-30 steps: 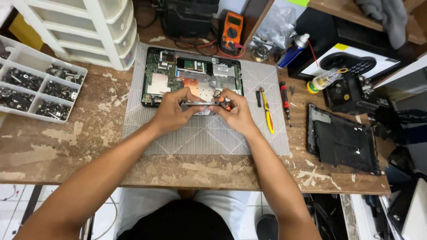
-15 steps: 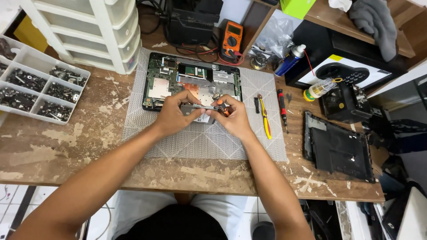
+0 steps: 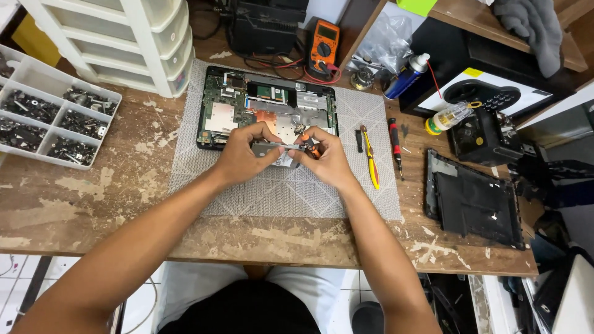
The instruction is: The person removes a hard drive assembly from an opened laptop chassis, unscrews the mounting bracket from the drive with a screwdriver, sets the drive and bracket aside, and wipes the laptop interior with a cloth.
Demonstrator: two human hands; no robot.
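**On the grey mat: both hands at an opened laptop**

Near the table's far edge, on a grey patterned mat (image 3: pixel 278 192), lies an opened black laptop base with a green circuit board and copper heat plate (image 3: pixel 247 108). The left hand (image 3: pixel 242 158) curls its fingers pressed together around a flat silver metal part (image 3: pixel 272 148) at the laptop's near edge. The right hand (image 3: pixel 328 161) pinches a small orange-handled tool (image 3: pixel 309 147) against that same part. Just right of the hands lie a yellow-handled screwdriver (image 3: pixel 369 161) and a red-and-black screwdriver (image 3: pixel 395 143). A white compartment tray of dark screws (image 3: pixel 46 120) sits at the table's left edge; a black plastic laptop cover (image 3: pixel 473 201) rests toward the right edge.
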